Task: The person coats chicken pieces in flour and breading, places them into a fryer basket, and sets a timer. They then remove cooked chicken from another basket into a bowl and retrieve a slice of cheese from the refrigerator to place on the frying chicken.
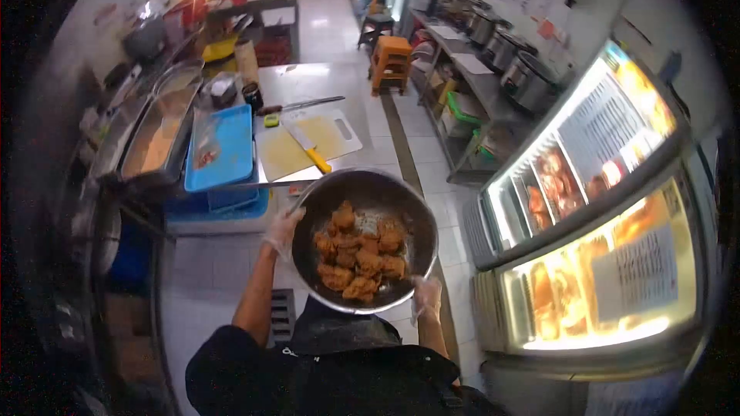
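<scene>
A large round metal bowl (308, 258) is held up in front of my body between both hands. Inside it lie several pieces of brown fried chicken (370, 262), heaped toward the near side. My left hand (285, 229), in a clear plastic glove, grips the bowl's left rim. On the lower right rim is my right hand (426, 298), gloved the same way and closed on the edge. The fingers of both hands are partly hidden by the bowl.
Left of the bowl, a steel table carries a cutting board (312, 142), a yellow-handled knife (308, 148), a blue tray (221, 146) and a deep metal pan (160, 132). At right stands a lit food display cabinet (586, 216). Orange stools (391, 62) stand farther along the tiled floor.
</scene>
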Demonstrator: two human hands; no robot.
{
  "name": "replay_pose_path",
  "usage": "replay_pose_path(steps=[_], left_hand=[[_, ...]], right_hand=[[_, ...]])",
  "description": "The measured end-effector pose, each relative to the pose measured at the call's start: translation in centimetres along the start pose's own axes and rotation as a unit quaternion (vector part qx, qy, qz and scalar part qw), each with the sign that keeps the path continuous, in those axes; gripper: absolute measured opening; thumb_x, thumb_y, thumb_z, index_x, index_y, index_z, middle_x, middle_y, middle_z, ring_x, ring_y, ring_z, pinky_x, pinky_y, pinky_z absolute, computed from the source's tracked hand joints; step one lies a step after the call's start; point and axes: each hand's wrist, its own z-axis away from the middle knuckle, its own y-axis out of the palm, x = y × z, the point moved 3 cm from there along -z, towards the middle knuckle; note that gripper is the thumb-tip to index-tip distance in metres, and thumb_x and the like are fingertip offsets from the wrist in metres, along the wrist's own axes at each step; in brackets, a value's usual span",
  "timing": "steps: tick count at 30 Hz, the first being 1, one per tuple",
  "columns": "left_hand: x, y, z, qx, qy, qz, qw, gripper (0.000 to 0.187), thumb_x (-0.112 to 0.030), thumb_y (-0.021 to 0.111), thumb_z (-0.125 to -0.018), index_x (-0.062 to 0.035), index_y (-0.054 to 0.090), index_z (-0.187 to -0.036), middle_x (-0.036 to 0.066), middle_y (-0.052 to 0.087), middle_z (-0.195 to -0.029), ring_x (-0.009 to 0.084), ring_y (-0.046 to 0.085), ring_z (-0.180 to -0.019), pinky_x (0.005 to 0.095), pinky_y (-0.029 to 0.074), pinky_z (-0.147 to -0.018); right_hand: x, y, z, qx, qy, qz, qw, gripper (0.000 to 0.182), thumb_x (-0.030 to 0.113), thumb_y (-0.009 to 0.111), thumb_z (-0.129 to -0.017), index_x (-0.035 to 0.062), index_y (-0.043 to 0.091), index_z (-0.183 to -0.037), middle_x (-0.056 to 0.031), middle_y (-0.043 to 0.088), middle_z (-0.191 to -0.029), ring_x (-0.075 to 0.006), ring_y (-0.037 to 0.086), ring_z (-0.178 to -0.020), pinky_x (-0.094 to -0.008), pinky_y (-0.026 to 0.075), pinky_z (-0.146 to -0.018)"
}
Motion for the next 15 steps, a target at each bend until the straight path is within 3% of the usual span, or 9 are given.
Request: replay_pose_path(steps=[2, 4, 6, 8, 10, 11, 12, 14, 15], left_hand=[[-6.1, 2.4, -1.4, -0.035, 0.085, 0.026, 0.995, 0.037, -0.028, 0.061, -0.081, 0.0013, 0.058, -0.103, 0.003, 0.061, -0.086, 0.0123, 0.055, -0.082, 0.0259, 0.045, -0.069], [-2.8, -0.6, -10.1, -0.114, 0.104, -0.218, 0.964, 0.038, -0.030, 0.057, -0.083, 0.0027, 0.059, -0.102, 0.006, 0.063, -0.087, 0.0146, 0.058, -0.081, 0.0274, 0.046, -0.069], [-4.7, 0.8, -13.1, -0.093, 0.109, -0.102, 0.984, 0.040, -0.033, 0.055, -0.084, 0.0021, 0.059, -0.101, 0.009, 0.063, -0.088, 0.0180, 0.059, -0.083, 0.0297, 0.046, -0.070], [-5.3, 0.7, -18.2, -0.068, 0.125, 0.017, 0.990, 0.042, -0.037, 0.052, -0.084, 0.0015, 0.060, -0.101, 0.011, 0.064, -0.090, 0.0215, 0.060, -0.084, 0.0320, 0.046, -0.071], [-4.2, -1.9, -24.3, -0.152, 0.199, -0.219, 0.943, 0.044, -0.039, 0.048, -0.085, 0.0004, 0.059, -0.102, 0.014, 0.064, -0.089, 0.0244, 0.060, -0.086, 0.0330, 0.045, -0.071], [-6.3, -1.4, -25.0, -0.130, 0.257, -0.516, 0.807, 0.045, -0.040, 0.051, -0.083, -0.0001, 0.059, -0.101, 0.013, 0.063, -0.092, 0.0222, 0.059, -0.085, 0.0304, 0.045, -0.070], [-6.0, -2.0, -27.0, -0.121, 0.252, -0.514, 0.811, 0.045, -0.040, 0.051, -0.083, -0.0001, 0.059, -0.101, 0.013, 0.063, -0.092, 0.0222, 0.059, -0.085, 0.0304, 0.045, -0.070], [-4.9, -3.7, -32.7, -0.084, 0.176, -0.205, 0.959, 0.039, -0.031, 0.047, -0.088, -0.0025, 0.053, -0.114, 0.006, 0.057, -0.109, 0.0147, 0.050, -0.103, 0.0274, 0.037, -0.088], [-5.0, -3.5, -34.3, -0.084, 0.165, -0.199, 0.962, 0.039, -0.031, 0.047, -0.088, -0.0025, 0.053, -0.114, 0.006, 0.057, -0.109, 0.0147, 0.050, -0.103, 0.0274, 0.037, -0.088]], right_hand=[[2.5, -0.2, -6.2, 0.010, 0.020, 0.064, 0.998, 0.032, 0.026, 0.059, -0.071, -0.0041, 0.057, -0.080, -0.0144, 0.054, -0.064, -0.0244, 0.054, -0.059, -0.0370, 0.043, -0.053], [1.5, 0.8, -12.3, -0.078, -0.057, 0.001, 0.995, 0.026, 0.020, 0.059, -0.070, -0.0022, 0.057, -0.083, -0.0085, 0.052, -0.061, -0.0187, 0.050, -0.053, -0.0332, 0.039, -0.047], [9.5, -0.1, -13.3, 0.023, 0.188, -0.173, 0.967, 0.025, 0.016, 0.060, -0.069, -0.0016, 0.056, -0.086, -0.0056, 0.051, -0.062, -0.0167, 0.047, -0.053, -0.0307, 0.039, -0.049], [13.5, 1.1, -17.3, -0.031, 0.061, -0.188, 0.980, 0.020, 0.013, 0.059, -0.069, -0.0011, 0.057, -0.082, -0.0046, 0.051, -0.062, -0.0154, 0.045, -0.054, -0.0312, 0.038, -0.051], [13.7, 3.3, -23.0, -0.040, 0.050, -0.127, 0.990, 0.019, 0.014, 0.060, -0.068, -0.0010, 0.059, -0.079, -0.0048, 0.054, -0.065, -0.0161, 0.047, -0.057, -0.0314, 0.039, -0.053], [14.5, 3.9, -24.8, -0.027, 0.019, -0.104, 0.994, 0.020, 0.015, 0.061, -0.067, -0.0012, 0.060, -0.078, -0.0053, 0.056, -0.067, -0.0164, 0.048, -0.059, -0.0319, 0.040, -0.054], [16.2, 4.3, -26.0, -0.014, -0.010, -0.082, 0.996, 0.022, 0.017, 0.062, -0.065, -0.0014, 0.060, -0.077, -0.0058, 0.057, -0.069, -0.0167, 0.049, -0.061, -0.0323, 0.041, -0.055], [17.8, 6.1, -29.3, -0.043, 0.044, -0.063, 0.996, 0.024, 0.020, 0.062, -0.066, -0.0013, 0.061, -0.075, -0.0078, 0.057, -0.065, -0.0168, 0.051, -0.060, -0.0334, 0.041, -0.055], [17.6, 6.9, -31.5, -0.014, 0.068, -0.045, 0.997, 0.028, 0.022, 0.062, -0.064, -0.0034, 0.061, -0.076, -0.0118, 0.059, -0.069, -0.0206, 0.054, -0.064, -0.0349, 0.043, -0.059]])
